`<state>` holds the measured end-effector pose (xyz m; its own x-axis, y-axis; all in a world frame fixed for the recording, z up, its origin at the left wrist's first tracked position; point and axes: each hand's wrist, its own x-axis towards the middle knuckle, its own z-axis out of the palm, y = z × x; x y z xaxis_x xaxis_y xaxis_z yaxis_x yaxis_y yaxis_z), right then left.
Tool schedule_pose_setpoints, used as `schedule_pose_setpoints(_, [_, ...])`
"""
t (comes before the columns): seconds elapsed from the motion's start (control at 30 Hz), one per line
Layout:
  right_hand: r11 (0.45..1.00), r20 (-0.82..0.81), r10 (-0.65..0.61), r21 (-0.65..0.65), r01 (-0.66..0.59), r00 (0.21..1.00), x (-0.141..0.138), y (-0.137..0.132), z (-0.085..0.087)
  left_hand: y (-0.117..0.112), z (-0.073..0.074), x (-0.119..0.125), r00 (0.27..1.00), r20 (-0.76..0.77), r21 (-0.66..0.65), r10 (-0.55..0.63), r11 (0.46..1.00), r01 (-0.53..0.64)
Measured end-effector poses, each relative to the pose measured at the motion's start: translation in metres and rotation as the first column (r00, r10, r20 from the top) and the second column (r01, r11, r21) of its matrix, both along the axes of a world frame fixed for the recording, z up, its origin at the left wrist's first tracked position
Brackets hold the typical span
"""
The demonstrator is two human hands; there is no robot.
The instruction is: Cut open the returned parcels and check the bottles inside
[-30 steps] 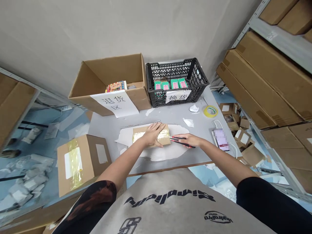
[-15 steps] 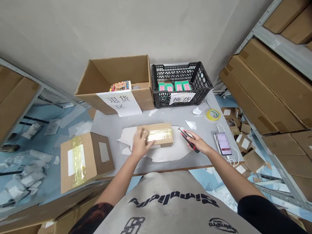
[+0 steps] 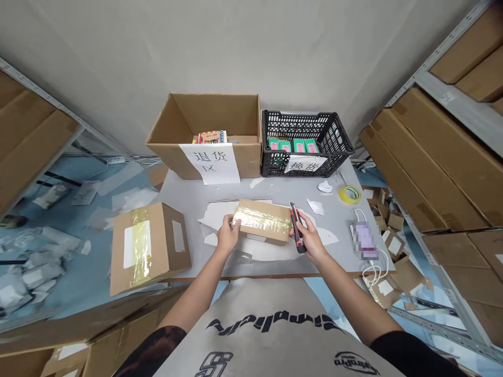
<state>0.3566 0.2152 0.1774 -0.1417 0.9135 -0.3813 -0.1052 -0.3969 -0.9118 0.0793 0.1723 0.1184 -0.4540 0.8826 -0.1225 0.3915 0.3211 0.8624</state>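
A small brown cardboard box [image 3: 264, 220], sealed with shiny yellow tape, is lifted slightly off the grey table [image 3: 188, 196] over a torn white mailer bag [image 3: 275, 251]. My left hand [image 3: 228, 235] grips its left end with fingers curled. My right hand [image 3: 308, 235] is closed round a red and black utility knife [image 3: 295, 225] and presses against the box's right end.
At the back stand an open cardboard box [image 3: 208, 133] with a paper sign and a black plastic crate [image 3: 306, 141] holding green packs. A tape roll [image 3: 349, 193], paper scraps and a phone [image 3: 365, 238] on a cable lie right. A taped carton [image 3: 147, 248] stands left. Shelves of cartons flank both sides.
My left hand slid from the box's top to its left end. My right hand brought the knife in against the right end, and the box rose and tilted a little.
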Motion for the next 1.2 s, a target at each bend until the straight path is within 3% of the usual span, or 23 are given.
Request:
schedule_pose_setpoints(0.07, [1.000,0.110,-0.010,0.025,0.008,0.994,0.003,-0.011,0.001,-0.002,-0.004,0.003,0.999,0.049,0.021,-0.022,1.000,0.021])
schedule_pose_setpoints(0.13, [0.994,0.333,0.007,0.104,-0.044,0.943,0.005,-0.019,0.005,-0.003,-0.009,0.009,0.990,0.136,0.055,-0.022,0.998,0.015])
schedule_pose_setpoints(0.2, [0.952,0.603,0.036,0.221,-0.210,0.797,0.008,-0.020,0.014,-0.004,-0.013,0.016,0.961,0.276,0.105,-0.013,0.994,-0.017])
schedule_pose_setpoints(0.23, [0.905,0.711,0.059,0.258,-0.338,0.701,0.008,-0.017,0.020,-0.004,-0.015,0.020,0.932,0.363,0.129,-0.012,0.991,-0.037])
schedule_pose_setpoints(0.27, [0.833,0.790,0.098,0.267,-0.484,0.605,0.007,-0.012,0.027,-0.004,-0.016,0.023,0.891,0.454,0.150,-0.018,0.987,-0.057])
schedule_pose_setpoints(0.33, [0.630,0.875,0.224,0.206,-0.749,0.430,-0.001,0.006,0.039,-0.004,-0.019,0.029,0.792,0.610,0.178,-0.035,0.980,-0.093])
schedule_pose_setpoints(0.37, [0.511,0.894,0.283,0.164,-0.844,0.346,-0.009,0.016,0.044,-0.004,-0.020,0.031,0.748,0.663,0.183,-0.038,0.977,-0.113])
schedule_pose_setpoints(0.43, [0.344,0.929,0.307,0.092,-0.935,0.204,-0.028,0.037,0.049,-0.005,-0.022,0.034,0.702,0.711,0.192,-0.034,0.970,-0.148])
schedule_pose_setpoints(0.5, [0.235,0.947,0.302,0.041,-0.971,0.113,-0.049,0.054,0.050,-0.006,-0.023,0.035,0.739,0.674,0.201,0.002,0.962,-0.186])
schedule_pose_setpoints(0.6, [0.125,0.955,0.296,-0.017,-0.992,0.021,-0.071,0.068,0.046,-0.009,-0.023,0.034,0.891,0.442,0.173,0.107,0.964,-0.201])
schedule_pose_setpoints(0.67, [0.094,0.958,0.286,-0.052,-0.994,-0.023,-0.077,0.074,0.042,-0.011,-0.023,0.032,0.949,0.277,0.132,0.148,0.973,-0.190])
schedule_pose_setpoints(0.73, [0.075,0.956,0.289,-0.061,-0.995,-0.037,-0.078,0.078,0.039,-0.012,-0.024,0.030,0.964,0.219,0.110,0.152,0.978,-0.179])
schedule_pose_setpoints(0.97, [-0.011,0.956,0.292,-0.026,-1.000,-0.028,-0.079,0.084,0.029,-0.009,-0.025,0.028,0.932,0.324,0.085,0.162,0.976,-0.199])
schedule_pose_setpoints(1.2, [0.011,0.959,0.281,-0.047,-0.999,-0.042,-0.077,0.082,0.028,-0.009,-0.028,0.032,0.860,0.467,0.079,0.205,0.959,-0.271])
